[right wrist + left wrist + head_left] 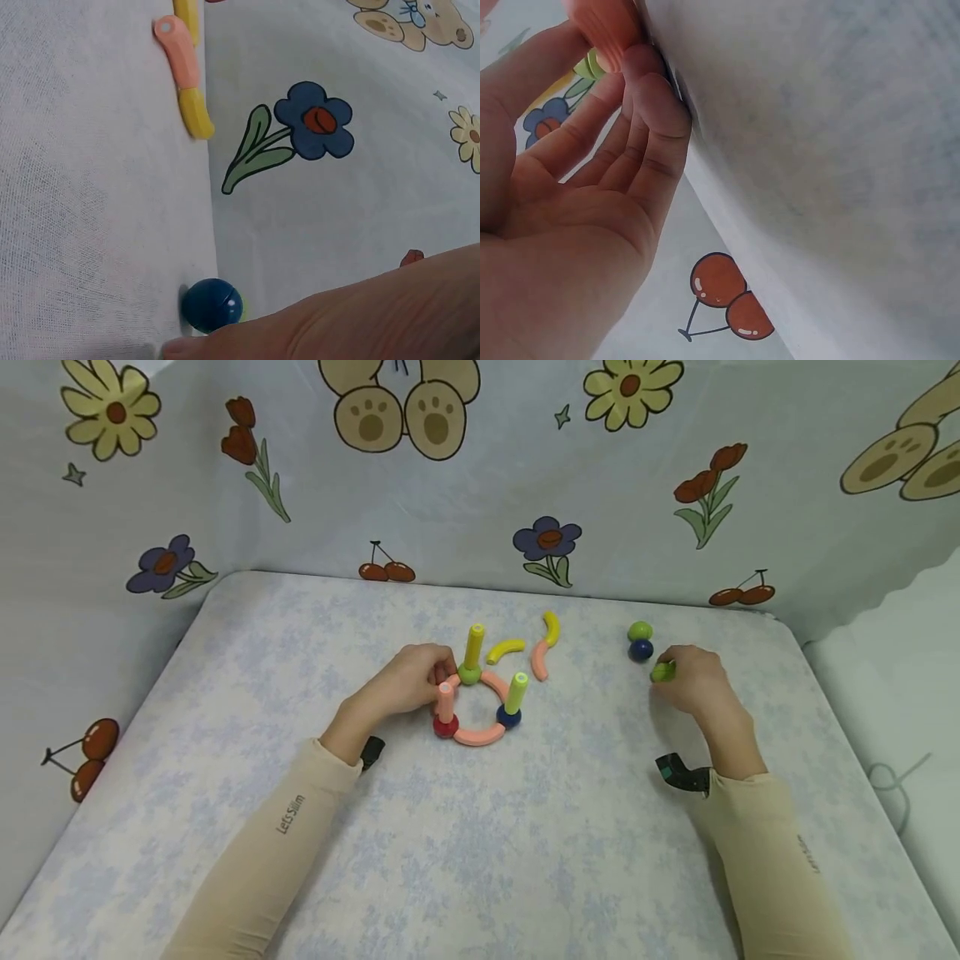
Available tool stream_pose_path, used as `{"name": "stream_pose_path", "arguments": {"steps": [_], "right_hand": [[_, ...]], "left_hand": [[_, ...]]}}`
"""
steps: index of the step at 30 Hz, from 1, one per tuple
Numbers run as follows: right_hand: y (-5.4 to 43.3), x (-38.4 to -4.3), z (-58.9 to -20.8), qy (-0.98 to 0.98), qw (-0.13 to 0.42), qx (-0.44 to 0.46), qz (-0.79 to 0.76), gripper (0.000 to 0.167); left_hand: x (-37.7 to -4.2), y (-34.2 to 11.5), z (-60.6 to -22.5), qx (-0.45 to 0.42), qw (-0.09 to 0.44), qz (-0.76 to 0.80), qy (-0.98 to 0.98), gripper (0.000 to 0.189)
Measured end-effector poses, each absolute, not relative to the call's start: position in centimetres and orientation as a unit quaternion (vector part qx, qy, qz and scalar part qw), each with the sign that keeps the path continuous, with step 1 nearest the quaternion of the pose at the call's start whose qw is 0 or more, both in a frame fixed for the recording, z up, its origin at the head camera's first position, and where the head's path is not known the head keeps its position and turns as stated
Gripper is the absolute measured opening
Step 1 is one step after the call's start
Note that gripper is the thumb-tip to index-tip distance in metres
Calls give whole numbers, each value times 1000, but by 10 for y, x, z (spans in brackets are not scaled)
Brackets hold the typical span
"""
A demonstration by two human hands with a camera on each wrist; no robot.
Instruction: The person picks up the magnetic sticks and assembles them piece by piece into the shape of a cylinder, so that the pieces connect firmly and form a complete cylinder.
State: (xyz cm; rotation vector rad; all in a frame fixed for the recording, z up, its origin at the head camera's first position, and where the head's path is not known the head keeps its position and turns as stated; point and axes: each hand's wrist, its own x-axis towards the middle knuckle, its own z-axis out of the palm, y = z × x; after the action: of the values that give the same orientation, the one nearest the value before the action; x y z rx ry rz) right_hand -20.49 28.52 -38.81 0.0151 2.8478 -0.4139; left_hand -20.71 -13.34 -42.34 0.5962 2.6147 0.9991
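My left hand [408, 681] pinches a pink curved piece [607, 30] on the near-left side of a toy ring. The ring has pink curved pieces [480, 737] joined by a green ball [469, 674], a red ball [446, 727] and a navy ball [508, 717]. A yellow stick [474, 647], a short pink stick [445, 700] and a light green stick [517, 693] stand upright on those balls. Over at the right, my right hand [693, 681] grips a green ball [663, 672], partly hidden by the fingers.
Just beyond the right hand lie a loose navy ball [641, 650] and another green ball [640, 631]. Behind the ring lie a yellow curved piece [506, 650] and a pink curved piece [539, 661] touching a second yellow one [552, 628]. A patterned cloth hangs past the table's far edge.
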Motion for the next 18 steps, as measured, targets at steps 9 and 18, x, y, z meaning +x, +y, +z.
{"name": "stream_pose_path", "arguments": {"steps": [9,18], "right_hand": [[277,-196,-375,976,89,-6,-197,43],[198,-168,-362,896,-48,-182,-401,36]], "left_hand": [[-207,-130,-425,238,154,356,891,14],[-196,-113,-424,275,162,343,883,18]]}}
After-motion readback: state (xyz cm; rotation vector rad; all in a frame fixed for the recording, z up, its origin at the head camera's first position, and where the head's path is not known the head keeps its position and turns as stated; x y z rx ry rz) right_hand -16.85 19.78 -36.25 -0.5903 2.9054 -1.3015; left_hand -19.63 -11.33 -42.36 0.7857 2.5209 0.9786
